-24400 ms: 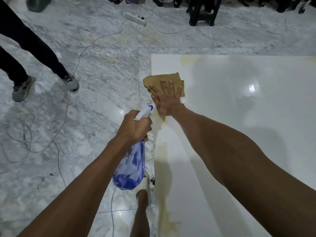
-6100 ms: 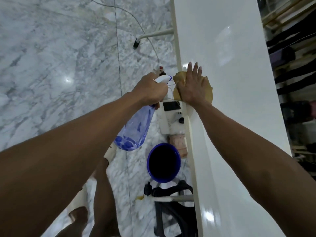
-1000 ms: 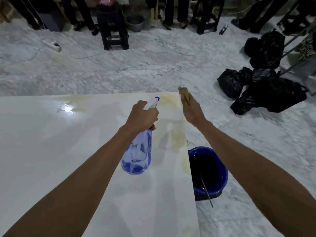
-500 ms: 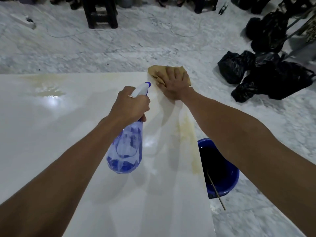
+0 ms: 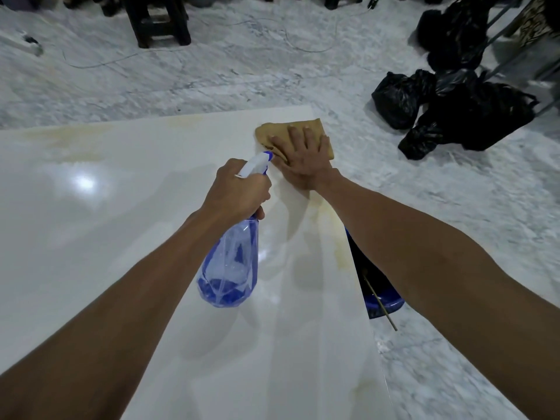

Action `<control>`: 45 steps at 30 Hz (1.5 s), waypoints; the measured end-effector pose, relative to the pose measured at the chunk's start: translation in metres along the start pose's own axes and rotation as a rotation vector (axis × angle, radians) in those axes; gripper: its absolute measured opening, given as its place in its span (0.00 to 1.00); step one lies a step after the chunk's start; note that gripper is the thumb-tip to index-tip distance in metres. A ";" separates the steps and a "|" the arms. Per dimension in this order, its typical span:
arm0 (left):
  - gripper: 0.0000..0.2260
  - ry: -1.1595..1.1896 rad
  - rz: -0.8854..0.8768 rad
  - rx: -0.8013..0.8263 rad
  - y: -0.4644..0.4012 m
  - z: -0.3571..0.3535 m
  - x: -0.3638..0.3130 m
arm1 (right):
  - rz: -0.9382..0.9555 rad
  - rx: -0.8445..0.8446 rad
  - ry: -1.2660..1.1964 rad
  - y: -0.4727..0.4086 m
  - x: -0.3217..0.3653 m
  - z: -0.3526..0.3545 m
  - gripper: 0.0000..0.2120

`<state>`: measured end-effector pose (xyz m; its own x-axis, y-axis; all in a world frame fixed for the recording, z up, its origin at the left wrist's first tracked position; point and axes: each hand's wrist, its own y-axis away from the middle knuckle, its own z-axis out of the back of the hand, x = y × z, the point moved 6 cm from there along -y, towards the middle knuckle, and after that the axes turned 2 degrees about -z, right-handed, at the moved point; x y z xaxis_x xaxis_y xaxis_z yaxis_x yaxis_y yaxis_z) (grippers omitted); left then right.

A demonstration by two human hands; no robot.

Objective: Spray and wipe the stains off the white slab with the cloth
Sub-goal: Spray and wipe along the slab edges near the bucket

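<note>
The white slab [image 5: 106, 237] fills the left and centre of the view, with yellowish stains along its far edge and down its right edge. A tan cloth [image 5: 272, 133] lies flat on the slab's far right corner. My right hand [image 5: 303, 159] presses on the cloth with straight, spread fingers. My left hand [image 5: 239, 189] grips the neck of a clear blue spray bottle [image 5: 230, 268], held above the slab just left of the cloth, with its white nozzle pointing toward the cloth.
A blue bucket [image 5: 381, 295] with a thin stick in it stands on the marble floor against the slab's right edge, partly hidden by my right arm. Black rubbish bags [image 5: 454, 107] lie at the right. A dark stool [image 5: 157, 22] and loose cables stand beyond the slab.
My right hand went from holding the bunched cloth above the corner to pressing it flat on the slab, then slid slightly nearer along the right edge. The bottle stays in my left hand.
</note>
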<state>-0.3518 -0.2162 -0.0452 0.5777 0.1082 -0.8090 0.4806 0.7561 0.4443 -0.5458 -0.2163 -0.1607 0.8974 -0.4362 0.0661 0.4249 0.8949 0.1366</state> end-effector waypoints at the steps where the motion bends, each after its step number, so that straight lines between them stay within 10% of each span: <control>1: 0.13 -0.002 -0.002 0.002 0.006 -0.002 0.001 | -0.006 -0.025 0.042 0.007 0.002 -0.001 0.43; 45: 0.16 0.008 -0.014 -0.003 0.429 -0.093 0.146 | -0.008 0.150 -0.039 0.522 0.028 -0.079 0.28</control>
<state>-0.1230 0.1845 -0.0084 0.5657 0.1026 -0.8182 0.4867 0.7595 0.4317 -0.2891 0.2459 -0.1652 0.8874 -0.4496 0.1025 0.4073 0.8684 0.2827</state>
